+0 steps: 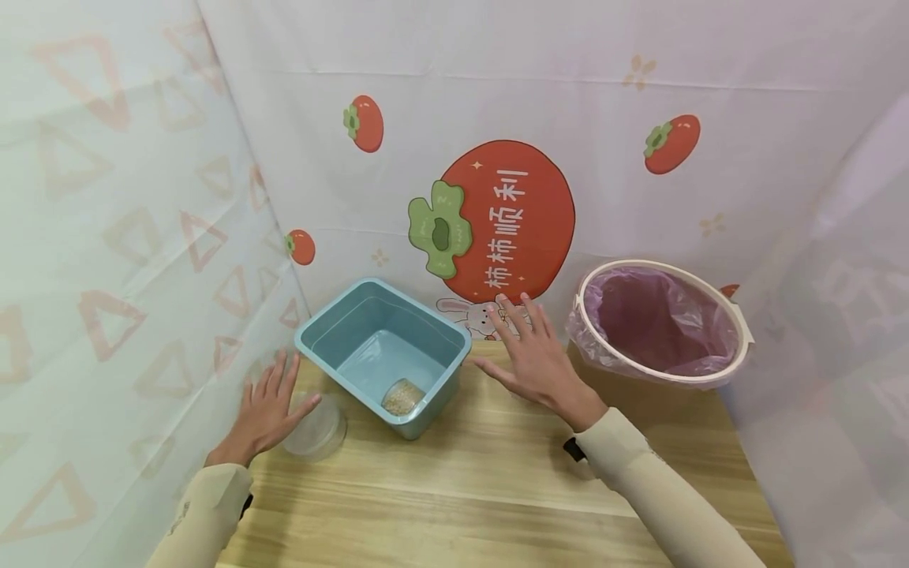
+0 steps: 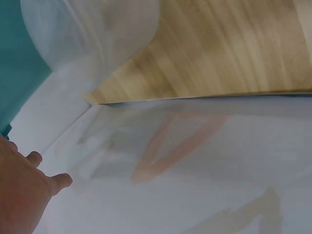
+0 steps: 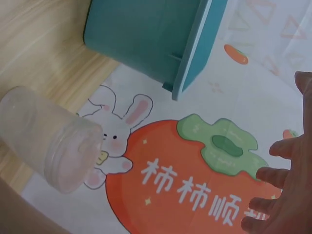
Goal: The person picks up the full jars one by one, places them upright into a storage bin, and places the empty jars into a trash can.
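Left hand: the left hand (image 1: 266, 412) lies flat at the near left part of the wooden table (image 1: 497, 489), fingers straight and spread. It holds nothing.
Lid: a clear round lid (image 1: 317, 430) lies on the table just right of the left hand; the thumb is at its edge, but whether they touch cannot be told.
Right hand: the right hand (image 1: 537, 359) hovers to the right of the blue bin (image 1: 334, 322), fingers straight and spread, empty.
Blue bin: it stands on the table between the two hands, with a small heap of grains (image 1: 402, 397) in its near corner.
Jar: in the right wrist view, a clear plastic jar (image 3: 48, 141) lies on its side near the bin, without lid.
Trash basket: a white basket (image 1: 738, 347) with a pink bag stands at the far right.
Backdrop: a cloth with a big persimmon print (image 1: 511, 221) hangs behind.
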A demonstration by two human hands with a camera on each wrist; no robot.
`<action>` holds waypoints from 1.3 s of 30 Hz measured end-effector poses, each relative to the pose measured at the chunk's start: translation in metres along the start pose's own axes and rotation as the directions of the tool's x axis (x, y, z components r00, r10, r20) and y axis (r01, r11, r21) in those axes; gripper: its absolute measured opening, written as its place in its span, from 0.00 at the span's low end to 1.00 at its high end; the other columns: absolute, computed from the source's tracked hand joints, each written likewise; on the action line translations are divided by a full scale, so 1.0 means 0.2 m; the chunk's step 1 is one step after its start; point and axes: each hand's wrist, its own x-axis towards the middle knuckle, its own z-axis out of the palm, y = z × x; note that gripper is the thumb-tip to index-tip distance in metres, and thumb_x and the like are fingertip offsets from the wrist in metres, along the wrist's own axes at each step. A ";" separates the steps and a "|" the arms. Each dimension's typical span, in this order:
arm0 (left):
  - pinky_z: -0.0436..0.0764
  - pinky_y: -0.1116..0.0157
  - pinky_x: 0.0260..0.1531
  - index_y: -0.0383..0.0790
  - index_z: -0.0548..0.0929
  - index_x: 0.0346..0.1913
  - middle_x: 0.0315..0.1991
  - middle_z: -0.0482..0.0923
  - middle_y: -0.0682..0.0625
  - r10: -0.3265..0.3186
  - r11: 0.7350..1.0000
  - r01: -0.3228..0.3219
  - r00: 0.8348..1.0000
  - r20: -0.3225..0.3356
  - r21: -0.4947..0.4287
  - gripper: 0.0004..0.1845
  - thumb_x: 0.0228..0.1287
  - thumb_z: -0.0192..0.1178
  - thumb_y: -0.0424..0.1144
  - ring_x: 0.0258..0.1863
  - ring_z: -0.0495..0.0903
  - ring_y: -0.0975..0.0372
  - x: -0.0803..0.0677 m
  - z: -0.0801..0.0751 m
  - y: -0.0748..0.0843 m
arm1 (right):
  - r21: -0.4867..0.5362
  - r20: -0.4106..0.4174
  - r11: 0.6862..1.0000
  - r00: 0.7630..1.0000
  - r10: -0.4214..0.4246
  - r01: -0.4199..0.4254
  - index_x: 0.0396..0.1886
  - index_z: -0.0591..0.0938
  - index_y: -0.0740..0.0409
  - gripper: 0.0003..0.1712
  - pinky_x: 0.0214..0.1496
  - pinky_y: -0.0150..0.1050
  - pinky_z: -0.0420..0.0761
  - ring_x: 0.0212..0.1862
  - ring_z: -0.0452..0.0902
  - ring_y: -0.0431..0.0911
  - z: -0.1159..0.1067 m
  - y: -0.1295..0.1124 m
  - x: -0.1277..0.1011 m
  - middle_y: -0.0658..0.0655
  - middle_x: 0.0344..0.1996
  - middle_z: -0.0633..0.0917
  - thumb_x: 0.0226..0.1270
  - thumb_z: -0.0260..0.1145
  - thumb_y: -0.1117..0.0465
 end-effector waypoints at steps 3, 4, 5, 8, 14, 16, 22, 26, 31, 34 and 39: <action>0.46 0.20 0.73 0.41 0.42 0.91 0.90 0.40 0.32 -0.009 1.000 0.009 1.000 0.004 -0.003 0.52 0.81 0.54 0.65 0.84 0.47 0.29 -0.03 0.03 0.00 | -0.029 -0.009 0.999 1.000 0.013 -0.013 0.90 0.59 0.50 0.55 0.89 0.67 0.49 0.89 0.45 0.67 -0.03 0.03 -0.02 0.61 0.88 0.59 0.74 0.62 0.29; 0.47 0.20 0.73 0.41 0.42 0.91 0.90 0.41 0.32 -0.011 1.000 0.011 1.000 0.005 0.000 0.52 0.81 0.54 0.65 0.85 0.47 0.29 -0.04 0.04 0.00 | -0.035 -0.009 0.999 1.000 0.020 -0.021 0.90 0.59 0.50 0.55 0.89 0.67 0.49 0.89 0.45 0.67 -0.04 0.05 -0.03 0.61 0.89 0.58 0.74 0.62 0.29; 0.48 0.21 0.73 0.41 0.42 0.91 0.90 0.41 0.33 -0.013 1.000 0.013 1.000 0.006 0.001 0.53 0.81 0.55 0.65 0.85 0.47 0.30 -0.04 0.05 0.00 | -0.038 -0.007 0.999 1.000 0.028 -0.028 0.90 0.59 0.49 0.55 0.89 0.67 0.49 0.89 0.45 0.68 -0.05 0.06 -0.04 0.61 0.89 0.58 0.74 0.62 0.29; 0.49 0.21 0.74 0.42 0.41 0.91 0.90 0.42 0.33 -0.018 1.000 0.018 1.000 0.010 0.014 0.53 0.80 0.55 0.66 0.85 0.48 0.30 -0.06 0.09 0.00 | -0.033 -0.017 0.998 0.999 0.050 -0.051 0.89 0.60 0.51 0.55 0.88 0.68 0.48 0.88 0.44 0.68 -0.08 0.09 -0.07 0.61 0.88 0.58 0.73 0.62 0.29; 0.49 0.22 0.74 0.43 0.42 0.91 0.90 0.41 0.35 -0.025 1.000 0.025 0.999 0.031 0.013 0.54 0.79 0.55 0.67 0.85 0.49 0.31 -0.09 0.15 0.00 | -0.038 -0.051 0.995 0.995 0.088 -0.090 0.89 0.62 0.52 0.55 0.88 0.69 0.47 0.89 0.43 0.68 -0.14 0.16 -0.15 0.63 0.87 0.59 0.73 0.63 0.29; 0.48 0.22 0.74 0.43 0.42 0.91 0.90 0.41 0.35 -0.022 1.000 0.022 0.999 0.027 0.006 0.54 0.79 0.56 0.67 0.85 0.49 0.31 -0.09 0.17 0.00 | -0.044 -0.061 0.995 0.994 0.092 -0.095 0.89 0.61 0.52 0.54 0.88 0.69 0.46 0.88 0.44 0.69 -0.15 0.19 -0.18 0.63 0.87 0.59 0.74 0.62 0.29; 0.51 0.21 0.73 0.40 0.49 0.90 0.89 0.46 0.33 -0.013 1.000 0.013 1.000 0.017 0.006 0.54 0.77 0.58 0.67 0.85 0.50 0.32 -0.12 0.21 0.00 | -0.022 -0.067 0.990 0.988 0.138 -0.139 0.89 0.60 0.53 0.53 0.89 0.66 0.41 0.89 0.43 0.69 -0.20 0.27 -0.27 0.63 0.88 0.58 0.76 0.60 0.30; 0.52 0.21 0.73 0.41 0.50 0.90 0.89 0.47 0.33 -0.014 1.000 0.014 1.000 0.023 0.009 0.54 0.77 0.59 0.68 0.85 0.51 0.32 -0.13 0.23 0.00 | -0.019 -0.096 0.987 0.983 0.159 -0.162 0.88 0.63 0.53 0.52 0.88 0.69 0.44 0.88 0.45 0.69 -0.22 0.34 -0.31 0.64 0.87 0.60 0.76 0.60 0.29; 0.49 0.21 0.73 0.45 0.46 0.91 0.90 0.43 0.34 -0.023 1.000 0.024 0.998 0.050 -0.013 0.55 0.76 0.59 0.68 0.85 0.49 0.31 -0.15 0.27 -0.01 | -0.023 -0.135 0.982 0.974 0.183 -0.188 0.87 0.65 0.54 0.51 0.86 0.71 0.47 0.86 0.48 0.73 -0.26 0.42 -0.37 0.65 0.86 0.62 0.76 0.59 0.29; 0.49 0.20 0.72 0.45 0.49 0.91 0.89 0.44 0.34 -0.021 0.999 0.022 0.999 0.051 -0.029 0.54 0.75 0.60 0.68 0.84 0.50 0.31 -0.16 0.29 0.00 | -0.017 -0.130 0.975 0.968 0.216 -0.220 0.87 0.63 0.55 0.50 0.85 0.73 0.47 0.86 0.47 0.73 -0.28 0.47 -0.41 0.66 0.86 0.61 0.78 0.58 0.30; 0.49 0.21 0.72 0.43 0.53 0.90 0.89 0.46 0.34 -0.022 0.999 0.022 0.999 0.035 -0.025 0.54 0.74 0.61 0.68 0.85 0.49 0.32 -0.15 0.32 0.00 | 0.004 -0.113 0.957 0.951 0.288 -0.289 0.89 0.59 0.54 0.50 0.86 0.74 0.42 0.86 0.45 0.74 -0.32 0.57 -0.48 0.67 0.87 0.58 0.81 0.55 0.30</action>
